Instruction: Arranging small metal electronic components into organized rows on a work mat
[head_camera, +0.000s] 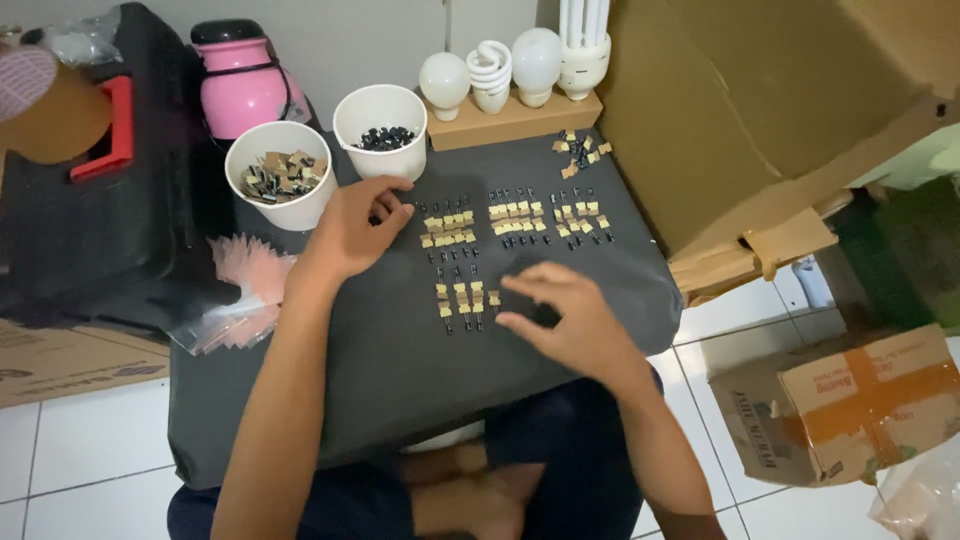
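My left hand curls loosely near the far edge of the dark board, gripping nothing I can see; my right hand, fingers spread open, hovers beside the small tan-and-black parts laid in rows for counting.

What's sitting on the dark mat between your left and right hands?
In the head view, between the left hand and right hand lies a short row of small tan-and-black parts on the dark grey mat, with larger groups just above.

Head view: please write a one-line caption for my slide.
Left hand and right hand over rows of small tan-and-black parts on a dark board, beside two white cups.
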